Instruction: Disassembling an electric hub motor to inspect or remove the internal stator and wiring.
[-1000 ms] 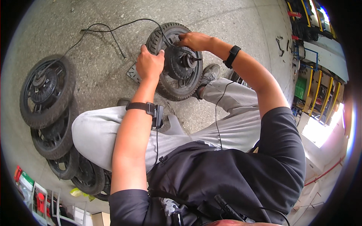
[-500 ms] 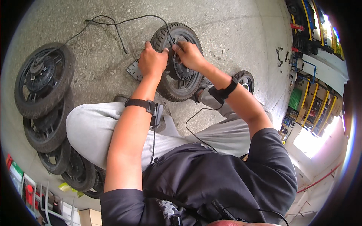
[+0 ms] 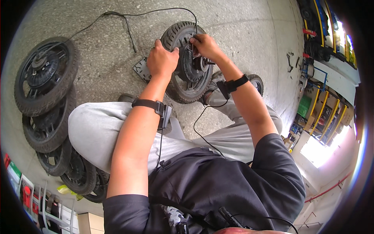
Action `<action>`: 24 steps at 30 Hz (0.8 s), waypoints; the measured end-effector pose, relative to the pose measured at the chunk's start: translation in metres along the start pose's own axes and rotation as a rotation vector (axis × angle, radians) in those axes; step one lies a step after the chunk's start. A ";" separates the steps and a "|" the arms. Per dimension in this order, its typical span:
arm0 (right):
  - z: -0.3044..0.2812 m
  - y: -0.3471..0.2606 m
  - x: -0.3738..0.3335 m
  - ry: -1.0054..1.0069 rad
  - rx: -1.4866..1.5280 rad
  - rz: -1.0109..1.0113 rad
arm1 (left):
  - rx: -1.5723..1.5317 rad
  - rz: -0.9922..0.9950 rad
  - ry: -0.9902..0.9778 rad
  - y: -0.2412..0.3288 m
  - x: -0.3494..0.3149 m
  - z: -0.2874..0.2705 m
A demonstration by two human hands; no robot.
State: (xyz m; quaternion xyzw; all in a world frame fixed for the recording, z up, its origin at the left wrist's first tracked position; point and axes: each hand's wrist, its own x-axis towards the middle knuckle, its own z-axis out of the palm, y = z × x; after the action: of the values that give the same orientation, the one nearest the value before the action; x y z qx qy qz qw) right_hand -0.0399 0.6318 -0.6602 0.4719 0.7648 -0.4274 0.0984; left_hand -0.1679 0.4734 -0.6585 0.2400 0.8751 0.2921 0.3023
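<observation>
A black wheel with a treaded tyre and a dark hub motor stands tilted on the floor in front of me. My left hand is closed around its left side; most of the fingertips are hidden. At the upper part of the hub, my right hand pinches a black cable that loops over from the left. A short metal axle sticks out of the hub just below this hand. Beside the left wrist lies a flat pale plate with dark marks.
Several similar wheels lie overlapped in a row at the left, with a cable running to the nearest hub. A smaller wheel is beyond my right leg. Dark scraps lie on the floor; loaded shelves stand far right.
The wheel has turned so its axle end now shows at the right. My right hand has moved right and slightly up with the cable, and the cable loop has shifted right.
</observation>
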 end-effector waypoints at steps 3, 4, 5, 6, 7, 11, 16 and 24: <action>0.005 0.004 0.003 0.004 0.003 -0.078 | -0.002 -0.012 -0.002 0.001 0.000 0.000; 0.007 0.004 0.004 0.059 -0.062 -0.091 | -0.002 -0.015 -0.016 0.001 0.000 0.000; 0.007 0.005 0.004 0.056 -0.037 -0.150 | 0.002 -0.019 -0.009 0.001 0.000 0.000; 0.008 0.004 0.004 0.026 -0.005 -0.125 | 0.003 -0.015 -0.004 0.001 0.000 0.000; 0.008 0.003 0.004 -0.003 0.027 -0.100 | 0.002 -0.009 -0.014 0.001 0.000 0.001; 0.007 -0.005 -0.001 -0.045 -0.026 -0.104 | 0.004 -0.009 -0.001 0.000 0.001 0.002; 0.003 -0.009 -0.004 -0.009 -0.020 -0.140 | -0.002 -0.009 -0.014 0.000 0.001 0.003; 0.002 -0.007 0.000 -0.052 0.048 -0.133 | 0.010 -0.011 -0.006 0.002 0.000 0.000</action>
State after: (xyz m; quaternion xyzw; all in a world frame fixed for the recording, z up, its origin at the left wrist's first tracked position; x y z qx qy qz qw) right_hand -0.0464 0.6285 -0.6577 0.4109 0.7813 -0.4633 0.0784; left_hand -0.1675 0.4748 -0.6578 0.2374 0.8770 0.2853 0.3052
